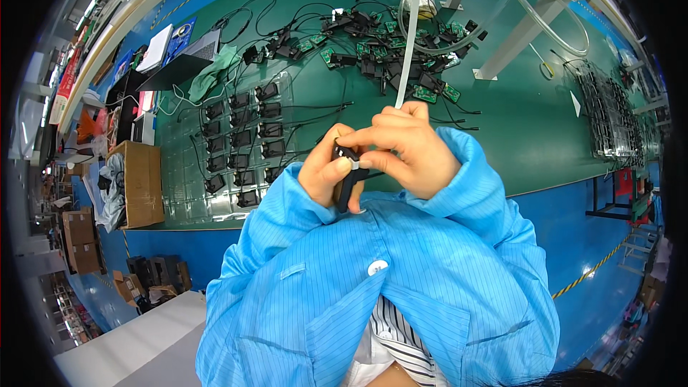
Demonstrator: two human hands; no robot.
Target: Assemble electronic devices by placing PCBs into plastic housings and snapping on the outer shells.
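Note:
Close to my chest, over the near edge of the green table, my left hand (326, 168) grips a small black plastic housing (344, 190) that stands roughly upright. The fingers of my right hand (408, 150) pinch at its upper end, beside a small whitish part (354, 164). My thumbs nearly meet there, and the fingers hide much of the housing. Left of my hands lies a clear plastic tray (188, 197) with rows of black cased units (241, 137), their cables trailing to the right.
Beyond my hands spreads a heap of black parts and green circuit boards (426, 93) with cables. A white strip (410, 36) hangs down in front of it. Grey posts (530, 21) and looped clear tubing (552, 43) stand right. A laptop (197, 54) and cardboard box (143, 186) are left.

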